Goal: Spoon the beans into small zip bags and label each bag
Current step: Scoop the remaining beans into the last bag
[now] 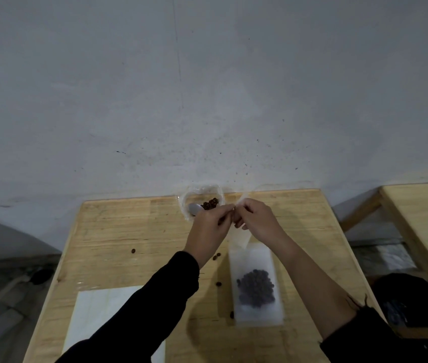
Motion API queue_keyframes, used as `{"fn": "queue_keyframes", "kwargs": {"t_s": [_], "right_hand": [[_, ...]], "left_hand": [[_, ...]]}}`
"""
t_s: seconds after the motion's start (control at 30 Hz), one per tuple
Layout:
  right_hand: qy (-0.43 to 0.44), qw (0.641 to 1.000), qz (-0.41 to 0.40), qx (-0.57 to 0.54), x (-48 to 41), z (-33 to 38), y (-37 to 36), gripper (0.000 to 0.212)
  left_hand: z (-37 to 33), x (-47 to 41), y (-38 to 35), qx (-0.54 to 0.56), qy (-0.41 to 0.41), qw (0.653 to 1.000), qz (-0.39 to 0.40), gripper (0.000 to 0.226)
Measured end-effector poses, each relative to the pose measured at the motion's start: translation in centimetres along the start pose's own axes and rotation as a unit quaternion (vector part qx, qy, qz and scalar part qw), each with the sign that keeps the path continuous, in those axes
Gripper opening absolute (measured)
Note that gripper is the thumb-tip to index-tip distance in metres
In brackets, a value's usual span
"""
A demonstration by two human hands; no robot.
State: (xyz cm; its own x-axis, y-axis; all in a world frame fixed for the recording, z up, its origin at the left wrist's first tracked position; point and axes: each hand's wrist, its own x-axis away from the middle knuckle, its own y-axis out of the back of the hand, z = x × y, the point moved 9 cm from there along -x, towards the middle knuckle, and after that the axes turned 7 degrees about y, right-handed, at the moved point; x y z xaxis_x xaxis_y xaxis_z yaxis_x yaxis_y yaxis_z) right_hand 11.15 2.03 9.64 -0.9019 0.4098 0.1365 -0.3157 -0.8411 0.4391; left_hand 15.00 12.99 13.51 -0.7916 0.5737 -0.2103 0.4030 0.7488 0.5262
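A clear plastic container [185, 205] with brown beans [210, 203] and a white spoon [195, 208] stands at the far edge of the wooden table [129, 231]. In front of it my left hand [211, 229] and my right hand [256, 218] meet and pinch the top edge of a thin translucent zip bag [239, 239] held above the table. A frosted zip bag holding beans [256, 288] lies flat below my right forearm. Loose beans [217, 256] lie scattered on the wood.
A white sheet [95, 310] lies at the table's near left. A grey wall [207, 100] rises right behind the table. A second wooden table [422, 205] stands to the right, with a dark bag [414, 299] below it.
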Motion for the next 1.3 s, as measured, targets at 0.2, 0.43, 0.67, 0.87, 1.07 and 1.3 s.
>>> {"fn": "queue_keyframes", "kwargs": {"t_s": [0.2,0.43,0.67,0.87,1.07,1.3], "right_hand": [[0.009,1.0,-0.003,0.007,0.1,-0.1,-0.4,0.021],[0.034,0.998,-0.018,0.048,0.8,0.0,-0.1,0.027],[0.022,0.987,0.149,0.047,0.4,1.9,0.6,0.021],[0.044,0.983,0.167,0.068,0.4,3.9,0.8,0.021],[0.044,0.986,0.061,0.147,0.6,3.8,2.5,0.025],[0.087,0.991,-0.005,0.106,1.4,4.6,1.6,0.013]], "left_hand": [[2.3,-0.7,0.4,-0.026,0.041,0.999,-0.011,0.015],[3.6,-1.5,1.0,0.042,0.116,0.99,0.074,0.02],[1.8,0.5,-2.0,0.05,0.066,0.953,0.291,0.091],[0.7,0.5,-2.3,-0.057,0.0,0.962,0.268,0.133],[0.9,-0.1,-1.3,-0.048,-0.04,0.988,0.143,0.105],[0.6,-0.6,-0.8,-0.04,-0.044,0.995,0.079,0.092]]}}
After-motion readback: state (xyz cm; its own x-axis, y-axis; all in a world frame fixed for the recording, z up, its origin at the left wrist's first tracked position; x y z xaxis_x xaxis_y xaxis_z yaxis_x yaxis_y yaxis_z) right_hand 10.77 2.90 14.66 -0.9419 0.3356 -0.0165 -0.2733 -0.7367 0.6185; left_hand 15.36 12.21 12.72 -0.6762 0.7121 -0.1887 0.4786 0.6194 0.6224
